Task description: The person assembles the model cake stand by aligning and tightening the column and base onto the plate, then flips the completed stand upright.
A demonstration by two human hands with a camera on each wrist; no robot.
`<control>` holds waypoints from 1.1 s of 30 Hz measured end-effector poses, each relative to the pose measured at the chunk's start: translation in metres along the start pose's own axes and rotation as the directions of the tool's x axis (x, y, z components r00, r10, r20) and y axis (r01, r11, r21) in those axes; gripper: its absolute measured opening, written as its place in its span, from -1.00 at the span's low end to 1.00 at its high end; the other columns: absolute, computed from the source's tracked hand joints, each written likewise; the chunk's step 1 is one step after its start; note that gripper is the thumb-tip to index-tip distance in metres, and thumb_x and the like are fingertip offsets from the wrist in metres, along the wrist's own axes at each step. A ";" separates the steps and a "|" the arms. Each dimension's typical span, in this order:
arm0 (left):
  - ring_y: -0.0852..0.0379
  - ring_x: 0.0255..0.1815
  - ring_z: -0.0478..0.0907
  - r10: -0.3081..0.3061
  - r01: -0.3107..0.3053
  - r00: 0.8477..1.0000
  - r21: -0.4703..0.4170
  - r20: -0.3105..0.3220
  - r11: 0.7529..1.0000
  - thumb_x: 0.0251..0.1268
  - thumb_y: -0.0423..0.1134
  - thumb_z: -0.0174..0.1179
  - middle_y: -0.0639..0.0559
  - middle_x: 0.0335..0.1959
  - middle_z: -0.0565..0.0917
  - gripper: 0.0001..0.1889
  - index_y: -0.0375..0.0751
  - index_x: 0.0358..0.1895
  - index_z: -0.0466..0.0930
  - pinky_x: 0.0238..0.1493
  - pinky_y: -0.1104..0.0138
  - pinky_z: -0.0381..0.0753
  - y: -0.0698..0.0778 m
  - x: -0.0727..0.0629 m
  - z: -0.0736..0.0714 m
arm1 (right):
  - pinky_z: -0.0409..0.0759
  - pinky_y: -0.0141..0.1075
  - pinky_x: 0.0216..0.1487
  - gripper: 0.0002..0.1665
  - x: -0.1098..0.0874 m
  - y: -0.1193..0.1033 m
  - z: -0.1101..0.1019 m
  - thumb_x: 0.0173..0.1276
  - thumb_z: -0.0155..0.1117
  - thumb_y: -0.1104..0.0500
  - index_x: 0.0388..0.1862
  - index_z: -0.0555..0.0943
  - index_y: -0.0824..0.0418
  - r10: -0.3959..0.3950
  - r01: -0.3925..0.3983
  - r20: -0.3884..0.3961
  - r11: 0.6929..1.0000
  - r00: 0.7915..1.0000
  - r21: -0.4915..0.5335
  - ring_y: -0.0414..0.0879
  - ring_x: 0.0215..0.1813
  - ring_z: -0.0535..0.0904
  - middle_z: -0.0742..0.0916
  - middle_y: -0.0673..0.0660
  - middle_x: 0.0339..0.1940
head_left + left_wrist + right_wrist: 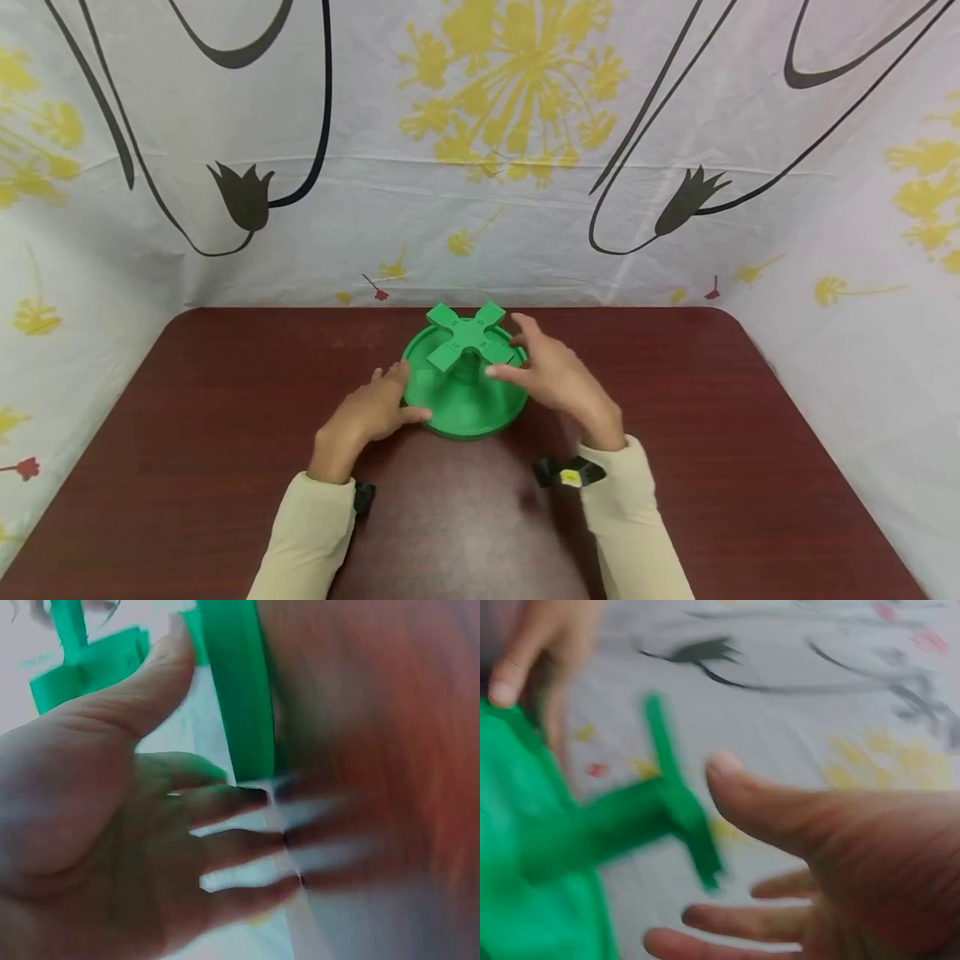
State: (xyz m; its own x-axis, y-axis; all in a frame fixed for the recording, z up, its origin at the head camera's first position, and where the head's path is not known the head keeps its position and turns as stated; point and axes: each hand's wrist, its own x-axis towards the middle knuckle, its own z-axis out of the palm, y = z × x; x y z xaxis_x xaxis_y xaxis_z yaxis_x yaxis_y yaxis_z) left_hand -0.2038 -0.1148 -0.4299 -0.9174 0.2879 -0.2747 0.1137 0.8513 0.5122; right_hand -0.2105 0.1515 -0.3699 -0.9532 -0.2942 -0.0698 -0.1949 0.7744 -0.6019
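On the table stands a green round dish (467, 408) with a post (604, 825) rising from its middle. A green four-armed cross (468, 335) with small dark markings tops the post. My left hand (372, 407) is at the dish's left rim, thumb toward the front and fingers stretched along the outer side. In the left wrist view its thumb overlaps the green rim (244, 697) and the fingers spread below it. My right hand (558, 372) is beside the cross on the right, thumb and fingers spread apart around its near arm, with a gap in the right wrist view.
The dark red-brown table (262, 417) has rounded far corners. A pale cloth (480, 250) with yellow and dark flower prints hangs behind it and along both sides. Black straps with small devices (572, 475) sit at both wrists over cream sleeves (622, 500).
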 end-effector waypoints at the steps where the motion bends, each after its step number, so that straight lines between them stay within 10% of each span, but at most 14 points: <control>1: -0.36 0.45 0.26 0.015 -0.015 0.999 -0.004 -0.040 1.000 0.42 0.08 0.18 -0.37 0.50 0.23 -0.08 -0.42 0.56 -0.08 0.31 -0.15 0.40 -0.003 0.000 -0.002 | 0.52 0.08 0.21 0.07 -0.002 0.007 -0.006 0.32 0.37 -0.16 0.59 0.03 0.17 -0.022 0.021 0.011 0.999 1.000 0.029 0.19 0.26 0.57 0.55 0.23 0.35; 6: -0.28 0.15 0.58 0.050 -0.055 0.982 -0.023 -0.181 0.998 0.47 -0.07 0.16 -0.41 0.22 0.55 -0.27 -0.45 0.50 0.13 0.06 -0.04 0.61 -0.018 -0.003 -0.010 | 0.43 0.12 0.33 0.15 -0.004 0.043 -0.017 0.23 0.51 0.04 0.60 0.01 0.22 -0.067 0.061 0.077 0.995 0.995 0.078 0.22 0.46 0.34 0.32 0.21 0.54; 17: -0.41 0.59 -0.26 0.048 -0.052 0.997 0.062 0.065 0.997 0.17 0.03 0.42 -0.34 0.60 -0.10 0.16 -0.19 0.62 -0.26 0.46 -0.32 -0.05 -0.027 0.006 -0.015 | -0.05 0.35 0.48 0.48 0.025 0.082 0.016 0.04 0.62 -0.07 0.65 -0.21 0.18 -0.123 0.145 0.277 0.988 0.953 -0.060 0.21 0.62 -0.08 0.09 0.21 0.63; 23: -0.35 0.61 -0.26 0.110 -0.123 0.986 0.097 0.129 0.988 0.12 0.00 0.46 -0.31 0.61 -0.10 0.19 -0.18 0.62 -0.25 0.48 -0.27 -0.03 -0.023 0.021 -0.017 | -0.01 0.27 0.48 0.51 0.033 0.090 0.024 -0.02 0.65 -0.13 0.66 -0.19 0.07 -0.166 0.194 0.272 0.978 0.948 -0.081 0.19 0.62 -0.07 0.14 0.19 0.62; 33: -0.26 0.53 0.15 0.270 -0.272 0.961 0.032 0.055 0.962 -0.06 -0.13 0.58 -0.33 0.54 0.15 0.16 -0.14 0.60 0.00 0.37 -0.06 0.37 -0.028 0.032 -0.013 | 0.08 0.25 0.45 0.51 0.034 0.095 0.029 -0.13 0.70 -0.12 0.65 -0.07 0.09 -0.209 0.228 0.194 0.970 0.958 -0.081 0.21 0.57 0.11 0.25 0.18 0.59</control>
State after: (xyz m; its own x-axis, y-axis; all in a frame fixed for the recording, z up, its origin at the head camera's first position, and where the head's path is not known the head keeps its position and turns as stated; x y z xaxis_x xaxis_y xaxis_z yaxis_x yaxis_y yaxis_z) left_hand -0.2411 -0.1350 -0.4427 -0.8302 0.5308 -0.1706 0.3713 0.7546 0.5411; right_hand -0.2542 0.1988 -0.4523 -0.8277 -0.5529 -0.0956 -0.4255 0.7295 -0.5355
